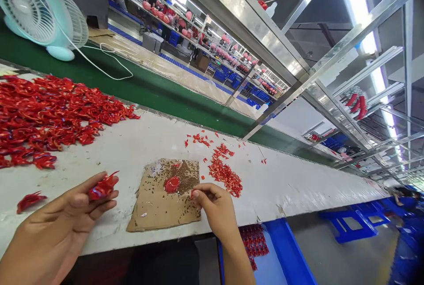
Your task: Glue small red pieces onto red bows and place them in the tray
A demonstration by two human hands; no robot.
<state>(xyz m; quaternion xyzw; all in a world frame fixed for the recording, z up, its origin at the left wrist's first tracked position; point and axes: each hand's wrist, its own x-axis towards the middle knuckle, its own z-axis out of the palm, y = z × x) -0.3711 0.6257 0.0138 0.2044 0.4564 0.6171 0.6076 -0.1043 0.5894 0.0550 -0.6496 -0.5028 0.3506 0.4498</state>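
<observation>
My left hand (68,219) is turned palm up at the left, its fingers around a glossy red plastic piece (102,187) with pointed tips. On the right, my right hand (218,212) pinches a tiny red bit (192,194) between thumb and fingertips, at the right side of a cardboard sheet (159,214). A small round red dish (172,184) sits on that cardboard, amid dark specks. Beyond my right hand lies a heap of small red bits (227,174). One more pointed red piece (30,201) rests left of my left hand.
A large pile of red pieces (49,113) covers the table's far left. Behind it, a pale blue fan (43,11) stands on a green belt (185,99). Metal frame bars (274,108) cross above. A blue tray (288,249) with rows of red pieces sits below the table edge.
</observation>
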